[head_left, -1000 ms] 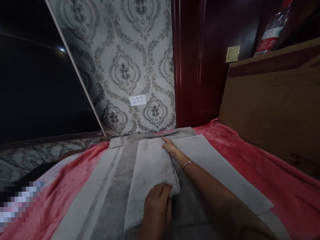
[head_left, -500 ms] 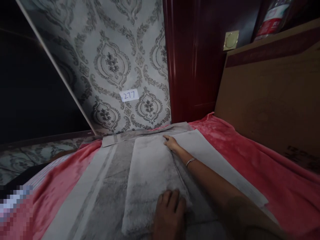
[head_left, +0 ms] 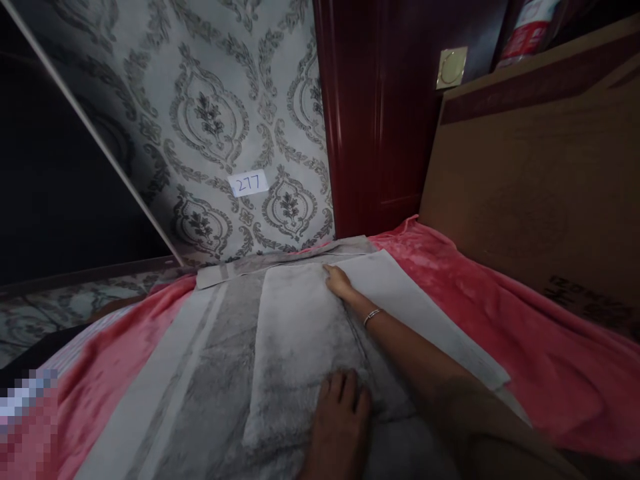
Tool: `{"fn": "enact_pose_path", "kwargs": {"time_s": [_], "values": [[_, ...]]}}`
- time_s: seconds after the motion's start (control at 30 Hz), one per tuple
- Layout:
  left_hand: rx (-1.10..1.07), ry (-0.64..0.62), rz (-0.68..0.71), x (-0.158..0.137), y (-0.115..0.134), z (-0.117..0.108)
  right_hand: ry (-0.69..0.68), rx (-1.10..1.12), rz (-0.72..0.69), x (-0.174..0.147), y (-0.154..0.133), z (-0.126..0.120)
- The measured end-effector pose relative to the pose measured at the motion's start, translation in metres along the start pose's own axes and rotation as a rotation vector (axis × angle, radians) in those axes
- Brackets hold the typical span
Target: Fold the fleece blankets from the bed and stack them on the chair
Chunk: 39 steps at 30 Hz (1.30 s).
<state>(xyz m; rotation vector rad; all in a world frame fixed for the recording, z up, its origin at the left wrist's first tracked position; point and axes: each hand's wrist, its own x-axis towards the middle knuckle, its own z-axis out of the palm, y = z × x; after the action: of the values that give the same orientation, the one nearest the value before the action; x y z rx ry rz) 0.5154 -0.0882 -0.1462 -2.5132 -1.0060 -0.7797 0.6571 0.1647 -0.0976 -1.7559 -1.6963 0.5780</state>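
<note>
A folded light grey plush towel [head_left: 293,320] lies lengthwise away from me, on a larger spread of grey and white cloth [head_left: 220,353]. My right hand [head_left: 338,283], with a thin silver bracelet [head_left: 371,316] on its wrist, is at the folded towel's far right corner. Its index finger stretches along the edge while the other fingers curl in on the corner; the thumb is hidden. Nearer to me, my left hand [head_left: 341,420] rests palm down by the towel's near right side, its fingers laid flat on the pile and slightly apart.
Beneath the grey cloth is a pink-red plush blanket [head_left: 460,287]. A large cardboard box [head_left: 530,173] stands on the right, a red-labelled bottle [head_left: 525,33] behind its top edge. Patterned wallpaper [head_left: 210,113] bearing a "277" paper label [head_left: 249,183], and a dark red door [head_left: 373,120], close the far side.
The whole view has shifted slightly, so the wall and box sit further left and higher. Both hands stay at nearly the same places on the towel.
</note>
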Motion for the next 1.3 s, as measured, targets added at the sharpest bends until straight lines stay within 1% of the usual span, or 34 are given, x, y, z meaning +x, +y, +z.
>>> {"fn": "enact_pose_path", "kwargs": {"time_s": [0.07, 0.17, 0.23, 0.3, 0.33, 0.4, 0.47, 0.5, 0.6, 0.73, 0.87, 1.0, 1.13, 1.3], "values": [[-0.087, -0.022, 0.008, 0.004, -0.004, -0.015, -0.012, -0.048, 0.005, -0.003, -0.002, -0.005], [-0.278, -0.090, -0.031, 0.015, -0.029, -0.050, 0.002, -0.116, -0.035, -0.007, -0.017, -0.013], [-0.254, -0.128, -0.099, 0.023, -0.053, -0.070, 0.005, -0.148, -0.113, -0.011, -0.032, -0.013], [-0.153, -0.175, -0.181, 0.025, -0.074, -0.079, -0.008, -0.163, -0.213, -0.015, -0.046, -0.007], [-0.110, -0.219, -0.214, 0.024, -0.082, -0.078, -0.029, -0.184, -0.257, -0.017, -0.050, -0.003], [-0.058, -0.343, -0.266, 0.017, -0.088, -0.069, -0.103, -0.258, -0.304, -0.021, -0.050, 0.010], [-0.044, -0.465, -0.302, 0.007, -0.086, -0.057, -0.185, -0.339, -0.300, -0.024, -0.042, 0.022], [-0.045, -0.506, -0.319, 0.002, -0.083, -0.051, -0.214, -0.367, -0.287, -0.024, -0.036, 0.027], [-0.065, -0.560, -0.363, -0.006, -0.078, -0.044, -0.239, -0.397, -0.268, -0.021, -0.023, 0.037], [-0.086, -0.602, -0.391, -0.005, -0.078, -0.047, -0.264, -0.438, -0.243, -0.014, -0.019, 0.032], [-0.056, -0.586, -0.392, -0.003, -0.081, -0.044, -0.247, -0.470, -0.158, -0.015, -0.006, 0.011], [-0.028, -0.542, -0.366, -0.003, -0.083, -0.039, -0.201, -0.498, -0.054, -0.036, 0.026, -0.023], [0.003, -0.511, -0.348, -0.002, -0.084, -0.035, -0.105, -0.509, 0.082, -0.079, 0.069, -0.068], [0.031, -0.448, -0.315, -0.003, -0.085, -0.030, 0.067, -0.494, 0.228, -0.158, 0.126, -0.122]]}}
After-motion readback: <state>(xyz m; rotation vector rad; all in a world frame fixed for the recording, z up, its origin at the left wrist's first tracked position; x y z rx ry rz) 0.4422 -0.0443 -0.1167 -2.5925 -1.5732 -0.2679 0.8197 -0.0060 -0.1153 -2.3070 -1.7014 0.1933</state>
